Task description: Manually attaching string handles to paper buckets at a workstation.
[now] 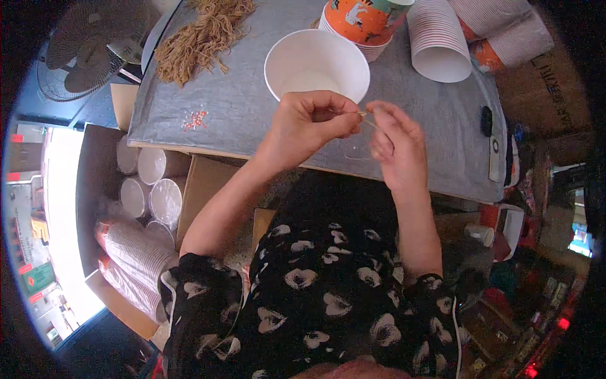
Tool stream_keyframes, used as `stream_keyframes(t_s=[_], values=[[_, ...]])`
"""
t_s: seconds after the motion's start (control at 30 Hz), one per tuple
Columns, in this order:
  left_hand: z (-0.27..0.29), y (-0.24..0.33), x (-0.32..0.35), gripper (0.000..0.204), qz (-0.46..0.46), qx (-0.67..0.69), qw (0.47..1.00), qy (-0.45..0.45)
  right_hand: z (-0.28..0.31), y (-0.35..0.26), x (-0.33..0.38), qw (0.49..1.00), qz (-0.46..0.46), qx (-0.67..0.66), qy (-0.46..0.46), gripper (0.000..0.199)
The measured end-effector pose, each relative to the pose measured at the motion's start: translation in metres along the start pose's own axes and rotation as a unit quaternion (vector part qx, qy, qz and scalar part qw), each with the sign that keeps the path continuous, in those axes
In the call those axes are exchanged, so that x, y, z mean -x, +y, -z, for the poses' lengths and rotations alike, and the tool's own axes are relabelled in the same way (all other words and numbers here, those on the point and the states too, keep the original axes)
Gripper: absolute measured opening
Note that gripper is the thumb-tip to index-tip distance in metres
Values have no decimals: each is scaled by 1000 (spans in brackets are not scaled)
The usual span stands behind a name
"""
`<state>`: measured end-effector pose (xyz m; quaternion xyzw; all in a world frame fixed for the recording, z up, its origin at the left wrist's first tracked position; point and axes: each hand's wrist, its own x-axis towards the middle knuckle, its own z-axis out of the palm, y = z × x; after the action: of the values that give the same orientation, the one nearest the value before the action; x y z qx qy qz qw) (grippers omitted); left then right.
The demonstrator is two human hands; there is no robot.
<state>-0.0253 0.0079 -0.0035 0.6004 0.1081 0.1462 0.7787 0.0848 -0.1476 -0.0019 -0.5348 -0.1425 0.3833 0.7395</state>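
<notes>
First, left grip (309,123): your thumb and forefinger are pinched together on a thin tan strand (372,123), so let this side be the steady anchor.
Right grip (402,139): your fingers curl close by, and the strand runs across to them; blur hides whether they clasp it, so you'd do well to check by feel before pulling.
Tan strand: it sits in the short gap between your two hands, above the near part of the desk (233,117); draw it lightly, since something so thin could slip or snap.
Fingertips: work with the pads close together, as a short span should be easier to control than a long one.
White tub (316,47): its open mouth lies just beyond your hands, so mind your knuckles against the rim.
Tan fibre bundle (205,41): it lies loose at the far left of the desk; any strand from there is best teased out singly, to avoid tangles.
Red-and-white bits (196,119): these lie scattered nearer you on the left, clear of your fingers; best not to sweep a sleeve through them.
</notes>
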Motion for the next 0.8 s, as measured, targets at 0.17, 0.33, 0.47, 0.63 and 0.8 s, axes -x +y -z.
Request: stream_keyframes(t_s=[0.17,0.33,0.47,0.63,0.8], values=[[3,-1,1,11,9,12,999,-29,-3,-6,1,997,-28,62,-21,25],[6,-3,2,9,2,9,999,-31,-6,-7,3,986,-3,166,-33,21],[6,-1,3,9,21,12,999,-22,-8,-13,5,970,44,234,-53,15],[5,1,5,9,16,17,1000,-19,-8,-7,4,964,87,244,-66,11],[7,2,3,10,5,43,999,-24,-6,-3,3,990,37,129,-37,15]])
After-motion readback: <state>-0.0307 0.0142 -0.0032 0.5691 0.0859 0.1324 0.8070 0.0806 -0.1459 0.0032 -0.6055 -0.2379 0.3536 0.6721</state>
